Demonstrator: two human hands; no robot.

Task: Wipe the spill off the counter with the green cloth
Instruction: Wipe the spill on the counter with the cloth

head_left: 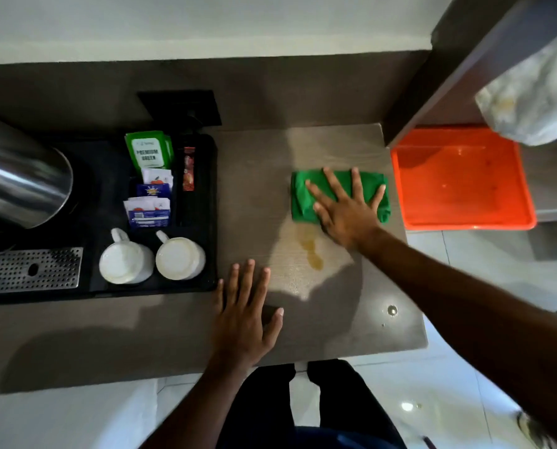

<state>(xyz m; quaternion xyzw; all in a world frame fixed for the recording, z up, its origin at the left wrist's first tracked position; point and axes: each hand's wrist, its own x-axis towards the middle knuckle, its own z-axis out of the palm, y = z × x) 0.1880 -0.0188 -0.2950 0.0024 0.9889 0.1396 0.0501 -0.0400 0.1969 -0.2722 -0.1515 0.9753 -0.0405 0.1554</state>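
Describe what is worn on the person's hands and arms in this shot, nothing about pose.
Both the left hand and the right hand are bare: no gloves, rings, watch or bracelet show. Both forearms are uncovered too, with no sleeve visible as far up as the frame reaches. No markings show on either one.

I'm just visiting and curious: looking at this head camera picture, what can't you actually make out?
- Green cloth: its middle is covered by the right hand spread flat on it.
- Spill: its upper end runs under that hand and the cloth.
- Metal kettle: cut off by the left edge.
- Sachets on the black tray: only "Premium Green" reads; the rest is too small.
- White cloth: cut off at right.
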